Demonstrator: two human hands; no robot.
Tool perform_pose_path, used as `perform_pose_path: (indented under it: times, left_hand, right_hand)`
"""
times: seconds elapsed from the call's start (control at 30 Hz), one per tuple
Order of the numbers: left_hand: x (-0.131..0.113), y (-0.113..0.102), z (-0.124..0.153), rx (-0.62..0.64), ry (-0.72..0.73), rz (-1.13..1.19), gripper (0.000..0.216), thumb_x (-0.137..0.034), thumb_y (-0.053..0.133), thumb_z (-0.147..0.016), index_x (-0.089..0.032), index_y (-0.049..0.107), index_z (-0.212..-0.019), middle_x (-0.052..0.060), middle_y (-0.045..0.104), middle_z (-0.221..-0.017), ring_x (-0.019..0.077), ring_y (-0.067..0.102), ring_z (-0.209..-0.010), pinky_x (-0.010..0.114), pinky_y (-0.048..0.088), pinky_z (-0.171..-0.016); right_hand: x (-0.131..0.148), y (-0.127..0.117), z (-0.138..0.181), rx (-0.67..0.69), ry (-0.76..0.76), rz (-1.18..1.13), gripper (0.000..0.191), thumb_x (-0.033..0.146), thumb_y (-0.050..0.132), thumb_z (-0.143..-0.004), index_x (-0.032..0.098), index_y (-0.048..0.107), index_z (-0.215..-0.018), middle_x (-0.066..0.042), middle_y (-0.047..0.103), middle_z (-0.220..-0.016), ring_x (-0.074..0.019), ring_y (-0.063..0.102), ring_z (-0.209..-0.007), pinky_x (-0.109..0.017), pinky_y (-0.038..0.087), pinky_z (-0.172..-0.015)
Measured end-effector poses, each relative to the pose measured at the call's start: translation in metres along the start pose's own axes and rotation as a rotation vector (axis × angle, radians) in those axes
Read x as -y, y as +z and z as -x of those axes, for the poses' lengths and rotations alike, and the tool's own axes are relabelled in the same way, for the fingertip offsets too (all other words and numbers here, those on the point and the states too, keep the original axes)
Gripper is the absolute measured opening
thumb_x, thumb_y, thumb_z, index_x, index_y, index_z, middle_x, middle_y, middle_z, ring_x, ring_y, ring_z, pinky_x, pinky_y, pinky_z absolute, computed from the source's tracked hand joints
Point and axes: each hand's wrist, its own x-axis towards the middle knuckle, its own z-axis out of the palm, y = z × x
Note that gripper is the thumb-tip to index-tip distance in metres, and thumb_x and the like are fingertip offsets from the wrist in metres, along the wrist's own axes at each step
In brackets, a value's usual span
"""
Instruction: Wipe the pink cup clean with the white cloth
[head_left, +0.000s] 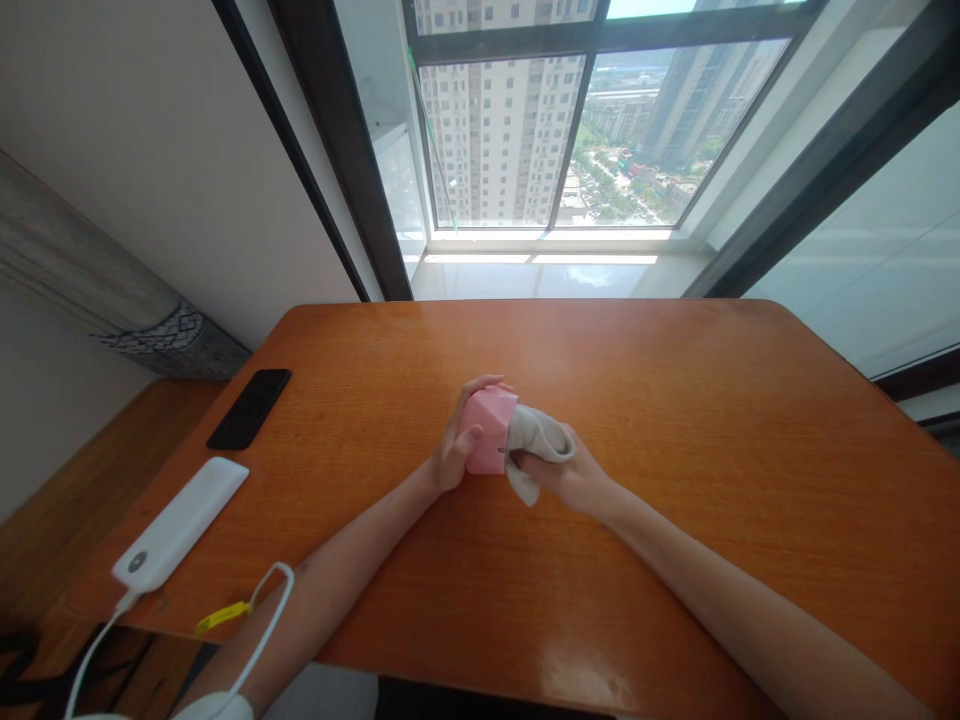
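Near the middle of the table, my left hand [454,448] is wrapped round a small pink container [491,425] with angled sides, thumb on the near face and fingers over the far side. The container is tipped so that its right end faces my other hand. A light grey cloth [536,435] is pressed against that right end. My right hand [566,475] grips the cloth, its fingers partly hidden in the folds. Whether some of the cloth is inside the container cannot be made out.
The brown wooden table [675,400] spreads beneath both hands. At its left lie a black phone [249,409] and a white power bank [180,522]. A white cable [274,625] with a yellow tag [223,617] runs by my left forearm. A window [555,140] stands beyond the far edge.
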Motion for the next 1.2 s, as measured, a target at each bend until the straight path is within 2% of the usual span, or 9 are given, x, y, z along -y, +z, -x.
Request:
perform_pose_path:
  times: [0.17, 0.3, 0.43, 0.57, 0.73, 0.87, 1.0, 1.1, 1.2]
  left_hand:
    - [0.001, 0.001, 0.000, -0.006, -0.024, 0.095, 0.076, -0.070, 0.064, -0.093, -0.022, 0.054, -0.151, 0.014, 0.065, -0.141, 0.0309, 0.067, -0.121, 0.045, 0.054, -0.107]
    - [0.001, 0.000, 0.002, -0.018, 0.046, 0.026, 0.080, -0.074, 0.064, -0.092, -0.023, 0.053, -0.152, 0.013, 0.064, -0.142, 0.0322, 0.066, -0.122, 0.047, 0.054, -0.108]
    - [0.001, 0.000, 0.004, -0.014, 0.118, -0.059, 0.080, -0.073, 0.066, -0.092, -0.022, 0.054, -0.152, 0.013, 0.062, -0.145, 0.0325, 0.063, -0.125, 0.047, 0.050, -0.113]
    - [-0.001, 0.001, 0.002, 0.009, 0.088, 0.019, 0.078, -0.072, 0.066, -0.093, -0.022, 0.054, -0.152, 0.013, 0.063, -0.143, 0.0327, 0.066, -0.122, 0.047, 0.052, -0.109]
    - [-0.002, 0.003, 0.000, 0.022, 0.074, 0.061, 0.077, -0.072, 0.067, -0.093, -0.022, 0.057, -0.150, 0.012, 0.066, -0.139, 0.0291, 0.067, -0.118, 0.041, 0.053, -0.106]
    - [-0.001, 0.002, 0.002, 0.009, 0.064, 0.033, 0.081, -0.075, 0.065, -0.093, -0.022, 0.053, -0.153, 0.013, 0.063, -0.143, 0.0310, 0.066, -0.120, 0.044, 0.053, -0.105]
    - [-0.001, 0.001, 0.004, -0.017, 0.110, -0.028, 0.077, -0.073, 0.065, -0.094, -0.022, 0.055, -0.151, 0.013, 0.063, -0.143, 0.0306, 0.063, -0.123, 0.044, 0.050, -0.111]
    - [-0.002, 0.002, 0.003, 0.006, 0.097, 0.003, 0.077, -0.072, 0.065, -0.093, -0.022, 0.055, -0.150, 0.013, 0.064, -0.142, 0.0314, 0.066, -0.121, 0.045, 0.051, -0.109]
    - [-0.003, 0.003, 0.001, 0.031, 0.053, 0.095, 0.077, -0.072, 0.065, -0.093, -0.021, 0.055, -0.149, 0.013, 0.066, -0.138, 0.0309, 0.069, -0.116, 0.044, 0.054, -0.103]
  right_hand:
    - [0.001, -0.003, 0.000, 0.160, -0.277, 0.306, 0.026, 0.018, 0.069, -0.083, 0.022, 0.052, -0.064, 0.004, 0.050, -0.066, -0.0114, 0.035, -0.060, -0.028, 0.033, -0.059]
    - [0.001, 0.007, -0.001, -0.088, 0.052, -0.152, 0.014, 0.023, 0.076, -0.075, 0.022, 0.062, -0.075, 0.003, 0.059, -0.072, -0.0130, 0.048, -0.065, -0.026, 0.043, -0.063]
    - [0.001, 0.014, 0.000, -0.242, 0.310, -0.489, 0.029, 0.022, 0.080, -0.066, 0.023, 0.071, -0.094, 0.001, 0.072, -0.087, -0.0184, 0.064, -0.078, -0.029, 0.055, -0.073]
    - [-0.002, 0.005, 0.002, -0.062, 0.081, -0.151, 0.010, 0.023, 0.076, -0.078, 0.022, 0.067, -0.083, 0.002, 0.062, -0.073, -0.0141, 0.052, -0.065, -0.026, 0.044, -0.061]
    - [-0.001, -0.008, 0.002, 0.204, -0.180, 0.216, 0.026, 0.017, 0.072, -0.083, 0.020, 0.053, -0.066, 0.004, 0.048, -0.069, -0.0104, 0.036, -0.061, -0.026, 0.031, -0.058]
    - [0.001, -0.001, -0.002, -0.012, 0.083, -0.170, 0.013, 0.024, 0.077, -0.076, 0.021, 0.064, -0.077, 0.003, 0.058, -0.071, -0.0127, 0.049, -0.063, -0.026, 0.045, -0.063]
    - [0.000, 0.007, -0.001, -0.177, 0.316, -0.474, 0.027, 0.025, 0.079, -0.070, 0.023, 0.071, -0.095, -0.001, 0.072, -0.086, -0.0192, 0.065, -0.074, -0.033, 0.057, -0.072]
    - [-0.001, 0.003, 0.002, -0.071, 0.140, -0.225, 0.012, 0.026, 0.078, -0.078, 0.022, 0.069, -0.085, 0.002, 0.064, -0.075, -0.0144, 0.054, -0.066, -0.027, 0.048, -0.063]
    - [-0.001, -0.005, 0.004, 0.141, -0.081, 0.117, 0.022, 0.021, 0.077, -0.082, 0.020, 0.060, -0.069, 0.004, 0.052, -0.068, -0.0107, 0.039, -0.061, -0.026, 0.034, -0.057]
